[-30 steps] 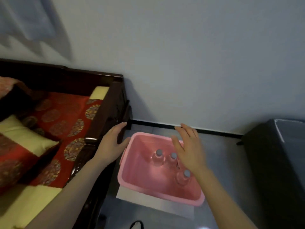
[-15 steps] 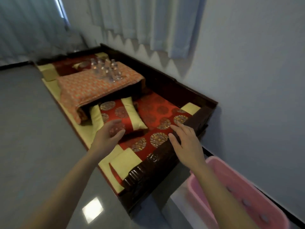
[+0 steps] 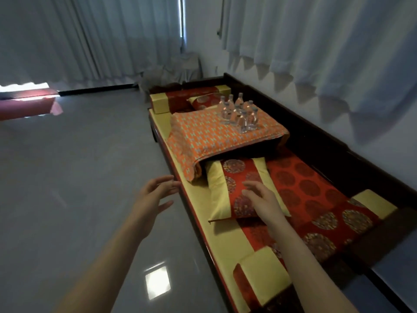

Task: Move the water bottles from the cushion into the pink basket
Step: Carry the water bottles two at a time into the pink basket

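Several clear water bottles point(image 3: 239, 111) stand clustered on a raised orange patterned cushion point(image 3: 209, 134) in the middle of a long dark wooden daybed. My left hand point(image 3: 155, 195) hovers with fingers spread over the floor by the daybed's near edge, holding nothing. My right hand point(image 3: 261, 199) is spread over a red and yellow pillow point(image 3: 232, 177), also holding nothing. Both hands are well short of the bottles. The pink basket is out of view.
The daybed's dark wooden frame point(image 3: 327, 141) runs along the right wall under white curtains point(image 3: 316, 41). More red and yellow cushions point(image 3: 180, 98) lie at its far end. Grey glossy floor point(image 3: 79, 166) spreads to the left.
The view has swung left, away from the pink basket, which has left the frame, and along the daybed toward the bottles. Both hands stayed free and moved forward with it.
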A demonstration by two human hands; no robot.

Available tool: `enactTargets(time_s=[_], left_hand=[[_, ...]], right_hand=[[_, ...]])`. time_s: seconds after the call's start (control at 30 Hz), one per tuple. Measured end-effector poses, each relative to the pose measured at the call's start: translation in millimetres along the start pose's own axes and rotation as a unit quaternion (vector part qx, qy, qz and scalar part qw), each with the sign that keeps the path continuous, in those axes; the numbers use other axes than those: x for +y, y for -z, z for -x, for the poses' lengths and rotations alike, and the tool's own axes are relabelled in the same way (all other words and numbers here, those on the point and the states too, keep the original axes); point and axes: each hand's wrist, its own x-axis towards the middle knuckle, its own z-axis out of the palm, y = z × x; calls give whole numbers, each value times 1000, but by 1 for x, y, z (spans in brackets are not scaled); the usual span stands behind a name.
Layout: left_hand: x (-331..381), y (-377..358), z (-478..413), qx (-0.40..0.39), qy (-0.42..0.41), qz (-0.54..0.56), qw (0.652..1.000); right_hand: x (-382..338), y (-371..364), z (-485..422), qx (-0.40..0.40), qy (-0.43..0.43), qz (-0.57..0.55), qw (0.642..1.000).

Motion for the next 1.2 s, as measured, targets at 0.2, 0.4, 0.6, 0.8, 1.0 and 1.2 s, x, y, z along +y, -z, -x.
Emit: enactTargets(time_s=[0.2,0.4,0.6,0.8,1.0,1.2], left_hand=[[24,51,-96,-1,14,3,1000],[43,69,-196,-14,6,-1,1000],[81,82,-333,-10,22,-15,1000],[128,97,-466,-29,19,-52,998],[146,98,-600,-75,37,-69,994],[173,85,-731,-175,58,-100,978]], right_hand=[[-27,-68,-70,5,-41,-27,999],[-42,-105,-160,21,-44,-16,999],[-53,-153,-293,35,-57,-35,997],[-76,-200,-417,60,-77,-38,995],[-87,-240,-517,106,-97,-24,989],[-95,-276,-593,207,-141,-37,967]])
